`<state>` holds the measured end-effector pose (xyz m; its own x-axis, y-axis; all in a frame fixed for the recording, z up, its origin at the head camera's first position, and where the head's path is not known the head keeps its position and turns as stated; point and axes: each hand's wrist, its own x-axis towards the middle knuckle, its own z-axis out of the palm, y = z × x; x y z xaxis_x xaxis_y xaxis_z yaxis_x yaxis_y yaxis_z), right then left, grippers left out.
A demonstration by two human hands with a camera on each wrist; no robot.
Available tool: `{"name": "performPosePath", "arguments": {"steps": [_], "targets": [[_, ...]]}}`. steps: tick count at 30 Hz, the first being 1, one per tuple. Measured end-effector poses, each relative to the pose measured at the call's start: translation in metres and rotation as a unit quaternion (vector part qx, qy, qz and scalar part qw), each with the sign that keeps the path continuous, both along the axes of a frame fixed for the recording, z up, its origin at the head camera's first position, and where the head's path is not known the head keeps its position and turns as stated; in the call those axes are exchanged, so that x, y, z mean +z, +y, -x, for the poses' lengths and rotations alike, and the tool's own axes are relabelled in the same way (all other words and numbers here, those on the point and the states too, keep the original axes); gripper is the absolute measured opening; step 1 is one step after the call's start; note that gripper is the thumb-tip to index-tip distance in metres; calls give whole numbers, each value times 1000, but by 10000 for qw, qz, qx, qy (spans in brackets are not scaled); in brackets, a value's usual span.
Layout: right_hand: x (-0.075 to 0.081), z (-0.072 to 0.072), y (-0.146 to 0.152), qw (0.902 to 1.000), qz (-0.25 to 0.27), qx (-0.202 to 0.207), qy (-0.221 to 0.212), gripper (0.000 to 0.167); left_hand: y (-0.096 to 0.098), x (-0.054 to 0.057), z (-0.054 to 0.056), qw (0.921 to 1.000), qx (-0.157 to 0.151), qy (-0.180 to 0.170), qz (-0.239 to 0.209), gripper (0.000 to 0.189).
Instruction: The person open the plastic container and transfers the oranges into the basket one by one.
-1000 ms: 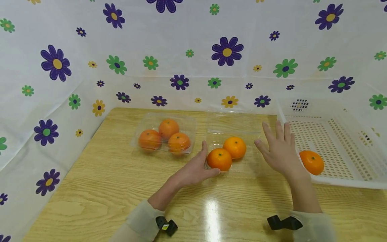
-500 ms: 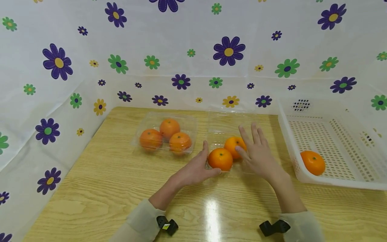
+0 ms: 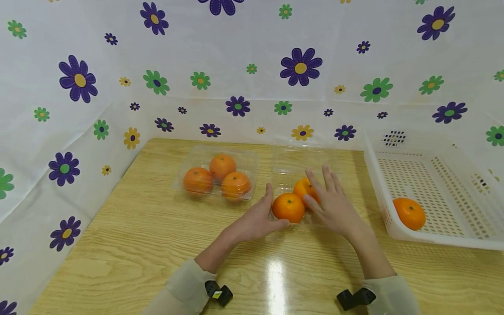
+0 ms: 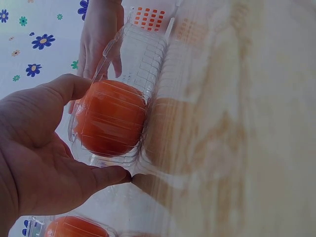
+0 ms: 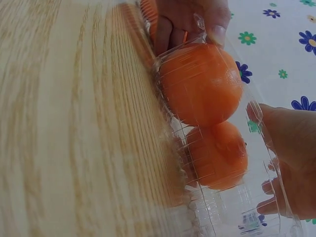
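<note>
A clear plastic clamshell point(image 3: 283, 177) lies with its lid back, holding two oranges. My left hand point(image 3: 256, 221) grips its near left corner, thumb along the front and fingers at the left side, beside the front orange point(image 3: 288, 208). In the right wrist view the left thumb point(image 5: 216, 34) bends over the rim. My right hand point(image 3: 334, 205) hovers over the clamshell's right part with fingers spread. Its thumb and fingers overlap the back orange point(image 3: 302, 189) in the head view. From the right wrist, these fingers point(image 5: 269, 195) show above the box wall, apart from the fruit.
A closed clamshell point(image 3: 204, 153) with three oranges sits to the left. On the right stands a white perforated basket point(image 3: 378, 192), with one orange point(image 3: 409, 213) in its near left corner. Flowered cloth point(image 3: 236, 65) hangs behind the wooden table point(image 3: 138, 245).
My right hand has moved left from beside the basket to over the back orange, slowing in the last half second. The left hand keeps its place at the clamshell's corner.
</note>
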<state>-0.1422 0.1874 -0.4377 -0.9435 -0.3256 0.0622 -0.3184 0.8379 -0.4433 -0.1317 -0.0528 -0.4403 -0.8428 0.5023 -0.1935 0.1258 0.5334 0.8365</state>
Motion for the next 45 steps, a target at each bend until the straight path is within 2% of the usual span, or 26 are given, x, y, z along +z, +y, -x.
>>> {"name": "performPosePath", "arguments": {"steps": [12,18,22,45], "targets": [[-3,-1,-1,9998,-105,100,-114,66,1,-1,0,10000,-5,21,12,112],[-5,0,-2,9996,-202,172,-37,62,0,-2,1,10000,1,38,60,112],[-6,1,-3,9994,-241,243,11,65,1,-1,1,10000,-1,46,62,112],[-7,0,-2,9991,125,201,-349,71,4,-5,3,10000,-38,10,47,113]]}}
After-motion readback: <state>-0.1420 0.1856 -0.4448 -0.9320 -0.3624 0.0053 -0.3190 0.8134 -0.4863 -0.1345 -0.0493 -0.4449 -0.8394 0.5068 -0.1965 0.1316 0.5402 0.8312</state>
